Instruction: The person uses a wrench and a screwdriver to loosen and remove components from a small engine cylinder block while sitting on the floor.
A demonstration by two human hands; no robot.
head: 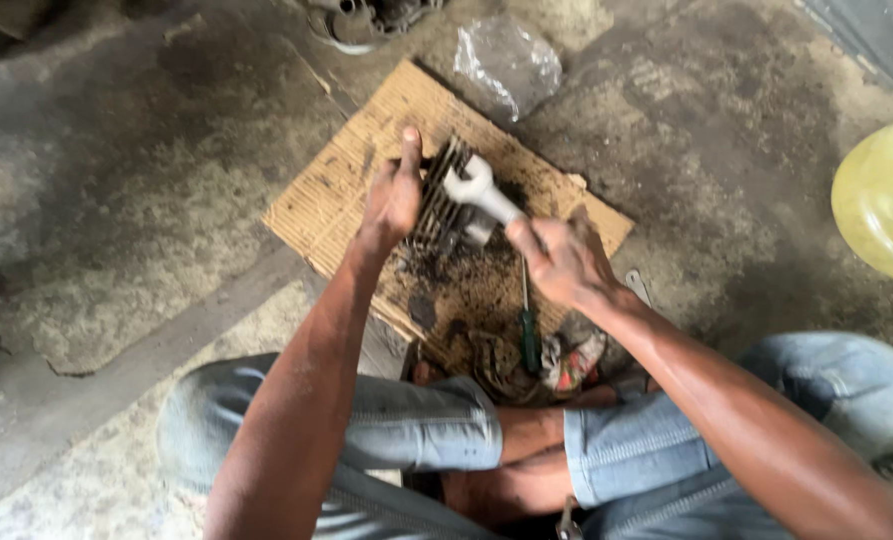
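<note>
**Wrench on the finned part, cardboard on the floor**

I'm squatting on the concrete floor (116, 230) with a piece of cardboard (336, 190) laid out in front of my knees. My left hand (394, 195) is gripping a grimy finned metal part (438, 205), fingers wrapped around its left side and thumb pointing up toward 12 o'clock, holding it standing on the cardboard. My right hand (563, 262) is closed around the handle of a light grey open-ended wrench (481, 190), and the wrench's open head is sitting against the top of the finned part, pointing toward 10 o'clock from my fist. Can't really tell if the head is actually biting on anything, it's a bit blurry there.

The part is sitting pretty much dead centre of the cardboard, with black grime spread around it. At 6 o'clock from it a green-handled screwdriver (529, 335) is lying on the cardboard, just beside a dirty rag (566, 362). At 1 o'clock, off the cardboard's far edge, a crumpled clear plastic bag (506, 62) is lying on the floor. Way over at 3 o'clock a yellowish plastic container (881, 200) is poking into view.
</note>
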